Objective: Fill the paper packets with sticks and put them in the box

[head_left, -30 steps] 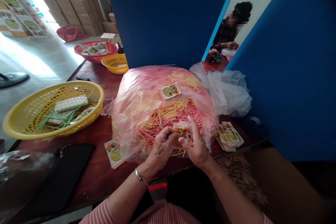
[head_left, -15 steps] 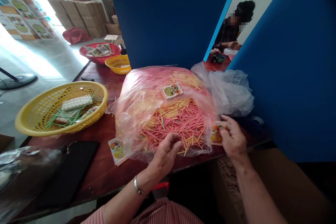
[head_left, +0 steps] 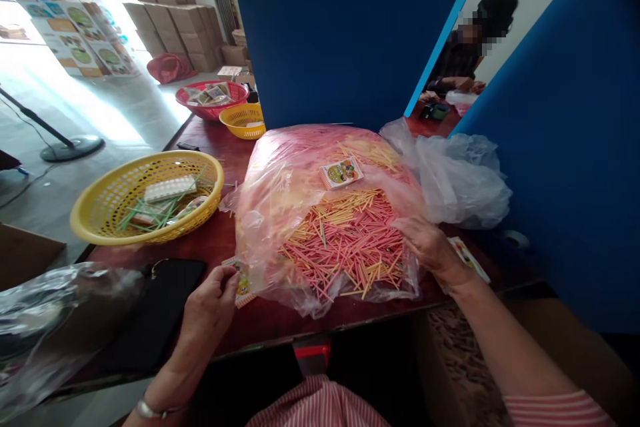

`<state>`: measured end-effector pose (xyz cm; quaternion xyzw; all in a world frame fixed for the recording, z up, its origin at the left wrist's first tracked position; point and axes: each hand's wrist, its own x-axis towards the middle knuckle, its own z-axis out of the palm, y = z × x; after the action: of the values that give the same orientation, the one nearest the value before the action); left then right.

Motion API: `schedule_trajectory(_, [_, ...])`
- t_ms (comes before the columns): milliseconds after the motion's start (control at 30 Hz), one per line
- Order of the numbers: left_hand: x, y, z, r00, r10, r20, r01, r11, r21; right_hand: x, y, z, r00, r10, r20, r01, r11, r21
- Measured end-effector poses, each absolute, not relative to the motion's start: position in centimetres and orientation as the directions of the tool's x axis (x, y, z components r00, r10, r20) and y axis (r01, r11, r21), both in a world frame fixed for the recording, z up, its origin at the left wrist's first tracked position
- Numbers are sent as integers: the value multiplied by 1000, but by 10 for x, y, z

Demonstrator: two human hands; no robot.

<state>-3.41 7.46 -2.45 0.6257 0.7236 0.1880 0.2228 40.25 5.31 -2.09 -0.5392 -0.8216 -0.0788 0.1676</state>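
Narrowing my left grip to curled fingers, I am holding the left hand [head_left: 207, 313] at lower left, over the edge of a printed packet [head_left: 243, 285]; whether it is pinching that packet, I cannot tell. My right hand [head_left: 429, 244], right of centre, is bending its fingers over the side of a clear bag [head_left: 273, 197]; whether they are closing on the film is hidden too.

Beneath everything, the dark red worktop [head_left: 267, 330] is bearing the load. At centre, the bag is bulging, its film lying apart in front, probably so that the sticks inside are within reach. At left, a yellow basket [head_left: 93, 237] is containing green sticks [head_left: 163, 212] and a pale pack [head_left: 170, 188], its rim likely keeping them together. A small packet [head_left: 341, 173] is resting on the bag; another [head_left: 470, 259] is lying beyond my right wrist, presumably handy there. Pink and yellow sticks [head_left: 350, 240] are filling the bag's opening.
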Motion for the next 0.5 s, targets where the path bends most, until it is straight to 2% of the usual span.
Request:
schedule_trajectory(100, [-38, 82, -26, -160, 976, -147, 904, 205, 374, 401, 76, -27, -430, 878, 211, 903, 421, 86])
schedule_trajectory(233, [-35, 85, -36, -144, 977, -158, 935, 186, 302, 407, 90, -34, -429, 896, 118, 892, 399, 210])
schedule_trajectory(367, [-28, 87, -43, -175, 978, -110, 943, 199, 266, 408, 91, -37, -419, 904, 83, 890, 390, 236])
schedule_trajectory(500, [-29, 92, -46, -190, 976, -109, 941, 213, 264, 411, 90, -44, -413, 903, 118, 901, 386, 196])
